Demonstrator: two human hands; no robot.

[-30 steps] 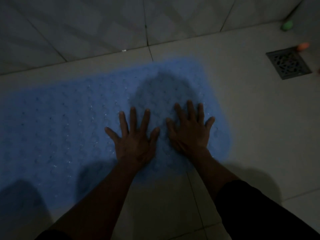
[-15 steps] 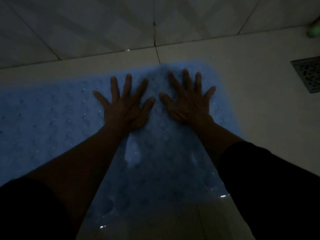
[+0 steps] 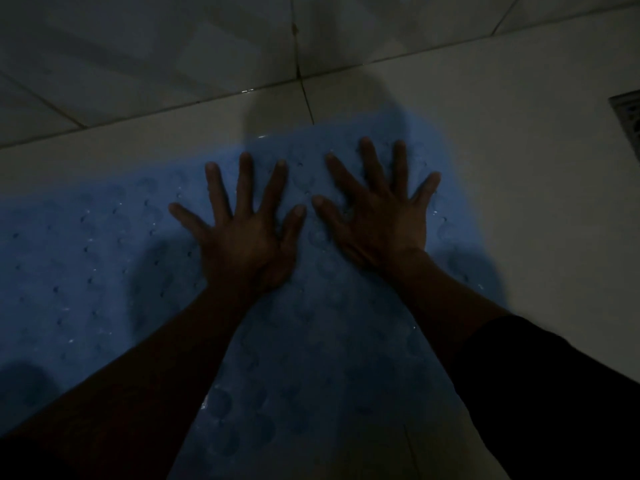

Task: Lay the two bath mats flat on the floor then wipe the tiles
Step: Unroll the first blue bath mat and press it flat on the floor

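A blue bath mat (image 3: 86,271) with a bumpy, dotted surface lies flat on the pale tiled floor (image 3: 536,168) and runs from the left edge to the middle right. My left hand (image 3: 246,237) presses palm-down on it, fingers spread. Beside it, my right hand (image 3: 377,216) lies flat on the mat's far right end, fingers spread too. Neither hand holds anything. Only this one mat shows in the dim light.
A tiled wall (image 3: 173,46) rises just beyond the mat's far edge. A dark metal floor drain (image 3: 628,119) sits at the right edge of the view. Bare floor tiles lie to the right of the mat.
Both hands slid forward across the mat from its near edge towards its far edge by the wall and stay pressed flat. The view shifted left, pushing the drain to the frame's edge.
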